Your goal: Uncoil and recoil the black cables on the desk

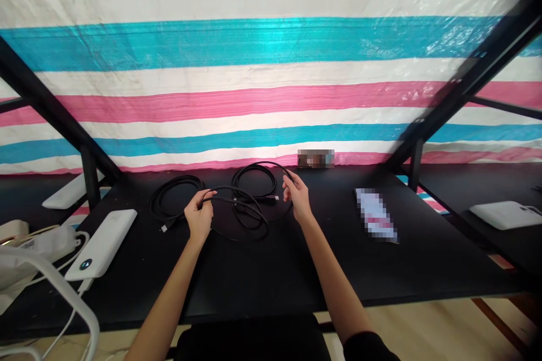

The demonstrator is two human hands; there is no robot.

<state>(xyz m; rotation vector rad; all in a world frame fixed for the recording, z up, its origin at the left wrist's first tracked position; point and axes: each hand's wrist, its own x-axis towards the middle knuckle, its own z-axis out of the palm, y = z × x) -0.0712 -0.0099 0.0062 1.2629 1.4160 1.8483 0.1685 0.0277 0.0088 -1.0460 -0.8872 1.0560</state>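
Note:
Above the middle of a black table (249, 287), my left hand (200, 215) is closed on loops of a thin black cable (237, 201). My right hand (297, 197) pinches another stretch of that cable, which arches between the two hands. Behind my left hand lies a coiled black cable (158, 194), with a light-coloured plug (164, 228) at its near side. Between my hands, more black loops (254, 164) rest toward the back of the table, and a small connector end (276, 198) shows there. Which loops belong to which cable I cannot tell.
A white power bank (101, 245) with a plugged-in white cord lies at left, near a curved white tube (63, 276). On the right is a blurred phone-shaped item (376, 214). A blurred box (315, 158) stands against the striped sheet (271, 39). Black frame bars (466, 84) slant at both sides.

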